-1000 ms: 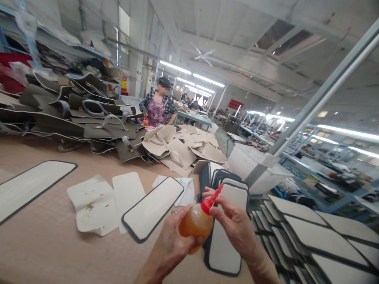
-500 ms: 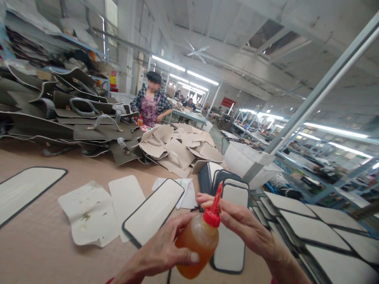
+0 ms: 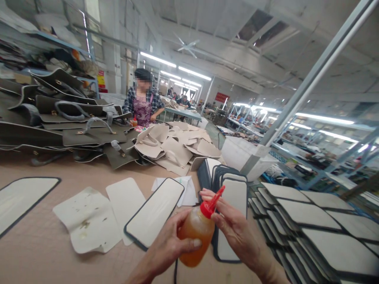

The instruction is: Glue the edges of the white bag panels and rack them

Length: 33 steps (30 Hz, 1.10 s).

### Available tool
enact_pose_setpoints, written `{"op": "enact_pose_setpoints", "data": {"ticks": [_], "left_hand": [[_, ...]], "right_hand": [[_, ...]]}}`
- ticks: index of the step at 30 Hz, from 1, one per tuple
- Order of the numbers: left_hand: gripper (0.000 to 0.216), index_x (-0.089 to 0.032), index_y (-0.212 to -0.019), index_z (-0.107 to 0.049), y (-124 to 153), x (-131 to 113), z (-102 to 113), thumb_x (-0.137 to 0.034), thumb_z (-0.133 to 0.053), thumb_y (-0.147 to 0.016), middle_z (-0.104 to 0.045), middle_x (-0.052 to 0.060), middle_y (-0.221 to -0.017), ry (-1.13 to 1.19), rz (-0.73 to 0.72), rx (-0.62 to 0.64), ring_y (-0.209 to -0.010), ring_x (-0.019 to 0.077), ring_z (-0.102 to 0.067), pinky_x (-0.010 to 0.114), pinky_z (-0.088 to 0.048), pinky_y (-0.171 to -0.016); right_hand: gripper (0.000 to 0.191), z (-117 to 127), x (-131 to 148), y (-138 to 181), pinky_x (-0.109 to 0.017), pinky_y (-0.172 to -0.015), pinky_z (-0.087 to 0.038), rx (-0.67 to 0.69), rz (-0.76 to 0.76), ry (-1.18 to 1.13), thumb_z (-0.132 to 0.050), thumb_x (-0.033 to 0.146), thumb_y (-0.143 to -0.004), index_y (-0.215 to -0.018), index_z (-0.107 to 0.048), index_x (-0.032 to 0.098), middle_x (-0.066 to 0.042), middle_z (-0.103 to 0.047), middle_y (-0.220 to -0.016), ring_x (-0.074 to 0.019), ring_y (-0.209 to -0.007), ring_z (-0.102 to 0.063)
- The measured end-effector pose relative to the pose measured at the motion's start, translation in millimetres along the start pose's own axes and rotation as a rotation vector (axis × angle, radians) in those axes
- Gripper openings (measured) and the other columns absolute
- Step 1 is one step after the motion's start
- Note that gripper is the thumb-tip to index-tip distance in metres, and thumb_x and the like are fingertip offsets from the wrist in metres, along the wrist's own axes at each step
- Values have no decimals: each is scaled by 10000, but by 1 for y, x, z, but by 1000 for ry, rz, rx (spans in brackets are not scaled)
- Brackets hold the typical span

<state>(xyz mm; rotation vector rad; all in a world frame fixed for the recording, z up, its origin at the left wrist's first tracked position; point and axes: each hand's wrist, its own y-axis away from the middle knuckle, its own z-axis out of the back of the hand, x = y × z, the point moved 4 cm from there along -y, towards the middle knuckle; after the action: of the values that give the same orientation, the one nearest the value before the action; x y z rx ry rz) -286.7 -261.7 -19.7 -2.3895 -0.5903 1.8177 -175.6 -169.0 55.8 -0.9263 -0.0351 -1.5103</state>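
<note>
My left hand (image 3: 174,244) is wrapped round a clear squeeze bottle (image 3: 197,236) with amber liquid inside, its thumb across the front. The bottle leans to the right. On top sits a red nozzle cap (image 3: 211,204), coated with residue near the tip. My right hand (image 3: 237,227) is closed at this cap, thumb by its collar and fingers behind the nozzle. Beneath and behind the hands lie a cream panel with dark edges (image 3: 155,211) and another dark-edged panel (image 3: 229,246), partly hidden by my right hand.
A stained sheet (image 3: 89,221) and a plain cream piece (image 3: 126,197) lie left on the brown tabletop (image 3: 35,252). Stacked panels (image 3: 319,221) stand right. Beige bag pieces (image 3: 177,146) and dark bag pieces (image 3: 85,136) are heaped behind. A person (image 3: 142,98) stands beyond them.
The view has shifted slightly. The bottle has moved a little left and its nozzle tilts more to the right. Both hands stay on it, the right one now closer round the cap.
</note>
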Motion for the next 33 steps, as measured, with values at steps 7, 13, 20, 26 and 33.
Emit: {"op": "enact_pose_setpoints", "data": {"ticks": [7, 13, 20, 26, 33], "left_hand": [[486, -184, -1134, -629, 3, 8, -2, -257, -730, -665, -643, 48, -1050, -218, -1, -102, -974, 250, -564, 325, -423, -869], [512, -143, -1116, -609, -1, 19, -12, -271, -715, -631, -661, 78, -1035, -219, 32, -166, -957, 267, -594, 348, -461, -852], [587, -135, -1180, -535, -12, 39, -20, -216, -671, -615, -577, 124, -1165, -603, -116, -565, -1116, 295, -532, 452, -402, -996], [738, -80, -1372, -382, -17, 60, -32, -369, -617, -735, -431, 194, -1400, -640, -154, -538, -1363, 322, -296, 497, -244, -1122], [446, -177, -1235, -587, -22, 43, -37, -323, -554, -815, -550, 112, -1320, -386, -90, -256, -1255, 273, -465, 424, -353, -1074]], "right_hand": [[325, 1, -12, 2, -277, -1064, -357, 79, -47, 55, -464, 351, -940, -1138, -619, 145, -116, -602, -1251, -169, -1234, -493], [393, -6, -27, 13, -373, -1030, -403, -114, -76, 114, -439, 401, -937, -1167, -593, 122, -145, -605, -1236, -224, -1184, -533], [320, -8, -37, 11, -424, -1024, -378, -236, -103, 117, -472, 301, -901, -1099, -605, 89, -176, -609, -1193, -257, -1156, -527], [287, 16, -41, 5, -347, -1003, -415, -178, -126, 16, -477, 291, -919, -1120, -615, 138, -122, -634, -1189, -201, -1120, -570], [273, 47, -43, 3, -372, -1027, -408, 53, -48, -78, -546, 353, -887, -1058, -668, 179, -90, -651, -1183, -214, -1147, -570]]}}
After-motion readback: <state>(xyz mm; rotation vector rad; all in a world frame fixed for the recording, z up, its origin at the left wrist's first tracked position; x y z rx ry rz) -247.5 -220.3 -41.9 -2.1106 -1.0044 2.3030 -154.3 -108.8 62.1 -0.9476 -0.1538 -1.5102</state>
